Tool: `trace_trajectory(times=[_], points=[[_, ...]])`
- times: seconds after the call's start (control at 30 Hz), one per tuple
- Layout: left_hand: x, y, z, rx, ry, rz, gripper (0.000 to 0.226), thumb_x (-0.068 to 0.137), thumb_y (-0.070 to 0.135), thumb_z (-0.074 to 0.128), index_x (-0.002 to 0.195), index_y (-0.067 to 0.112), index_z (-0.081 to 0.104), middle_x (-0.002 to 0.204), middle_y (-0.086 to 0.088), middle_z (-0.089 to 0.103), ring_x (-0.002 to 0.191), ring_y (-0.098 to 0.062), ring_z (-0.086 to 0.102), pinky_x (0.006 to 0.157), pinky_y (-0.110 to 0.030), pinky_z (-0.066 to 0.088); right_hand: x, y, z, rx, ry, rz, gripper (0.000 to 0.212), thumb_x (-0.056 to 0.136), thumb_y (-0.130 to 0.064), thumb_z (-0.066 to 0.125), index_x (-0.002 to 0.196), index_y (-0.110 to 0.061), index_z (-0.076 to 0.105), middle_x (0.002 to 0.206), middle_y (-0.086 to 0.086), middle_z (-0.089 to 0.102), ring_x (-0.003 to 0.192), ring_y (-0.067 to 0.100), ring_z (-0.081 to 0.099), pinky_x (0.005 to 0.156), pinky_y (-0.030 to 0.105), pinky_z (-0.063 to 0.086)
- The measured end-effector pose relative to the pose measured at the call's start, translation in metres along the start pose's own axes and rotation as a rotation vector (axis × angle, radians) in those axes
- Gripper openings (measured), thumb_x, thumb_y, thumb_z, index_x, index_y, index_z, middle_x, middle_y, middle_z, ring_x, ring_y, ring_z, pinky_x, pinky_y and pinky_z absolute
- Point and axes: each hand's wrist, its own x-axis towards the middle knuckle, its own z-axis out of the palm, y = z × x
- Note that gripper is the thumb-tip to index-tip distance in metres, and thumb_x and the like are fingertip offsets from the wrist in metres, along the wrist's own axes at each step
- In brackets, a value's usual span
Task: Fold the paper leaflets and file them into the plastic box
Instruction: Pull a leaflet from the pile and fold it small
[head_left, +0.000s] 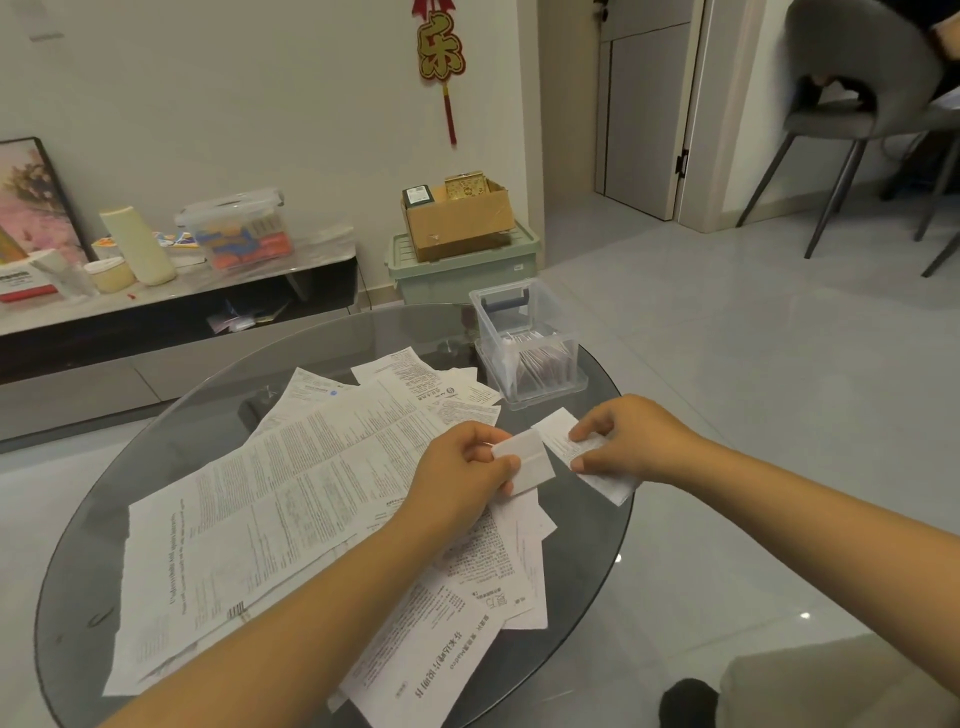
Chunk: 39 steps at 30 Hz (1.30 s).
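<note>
Head view: lidless clear plastic box (540, 374) with folded leaflets (540, 364) upright inside.

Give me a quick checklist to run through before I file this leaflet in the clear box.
1. Small white paper leaflet held by both hands: ok; left hand, right hand.
2. Fold finished: not ok, the right end is still spread out.
3. Clear plastic box open on top: ok.
4. Room inside the box: cannot tell; folded papers already stand in it.
5. Path to the box: ok, nothing lies between.
6. Unfolded printed leaflets remaining on the round glass table: ok, many.
</note>
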Motion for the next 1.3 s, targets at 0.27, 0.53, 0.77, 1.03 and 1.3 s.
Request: trace_trajectory(times=[0.27,0.53,0.77,1.03,1.3], points=[[-0.001,0.001,-0.001,0.028,0.011,0.028,0.013,0.086,0.011,0.066,0.095,0.021,0.062,0.076,0.001,0.065,0.068,-0.009,0.064,0.062,-0.017,0.050,-0.007,0.006,-0.009,0.373,-0.252,-0.018,0.029,0.087,0.004,0.053,0.111,-0.002,0.068,0.123,-0.005,0.053,0.103,0.014,0.056,0.070,0.011,0.046],[0.002,-0.002,-0.003,-0.027,0.041,0.020,0.013,0.086,0.011,0.065,0.094,0.021,0.064,0.077,-0.004,0.069,0.068,-0.011,0.064,0.068,-0.026,0.052,-0.007,0.022,-0.008,0.425,-0.296,-0.128,0.019,0.091,-0.015,0.060,0.105,-0.012,0.072,0.105,0.001,0.071,0.093,0.013,0.069,0.092,0.022,0.049],[0.005,-0.004,0.004,-0.001,0.140,0.114,0.016,0.088,0.011,0.062,0.098,0.024,0.062,0.080,0.000,0.060,0.068,-0.010,0.059,0.054,-0.012,0.045,-0.005,0.015,0.008,0.361,-0.051,-0.032,0.018,0.090,-0.025,0.061,0.086,-0.010,0.069,0.072,0.002,0.070,0.052,0.006,0.056,0.052,0.014,0.044],[0.010,0.003,0.027,0.011,0.129,0.250,0.024,0.088,0.010,0.059,0.104,0.027,0.052,0.076,0.003,0.055,0.063,-0.006,0.054,0.060,-0.014,0.043,-0.001,0.011,0.018,0.297,0.094,-0.041,0.038,0.075,-0.008,0.074,0.102,-0.019,0.049,0.075,-0.001,0.056,0.051,0.008,0.055,0.040,0.009,0.038],[0.022,-0.003,0.036,0.312,-0.001,0.248,0.024,0.084,0.012,0.067,0.101,0.023,0.054,0.075,0.010,0.052,0.066,-0.005,0.050,0.064,-0.018,0.040,-0.004,0.013,0.013,0.325,-0.002,-0.074,0.052,0.081,-0.007,0.062,0.125,-0.028,0.045,0.101,0.003,0.054,0.064,0.012,0.059,0.050,0.014,0.045]])
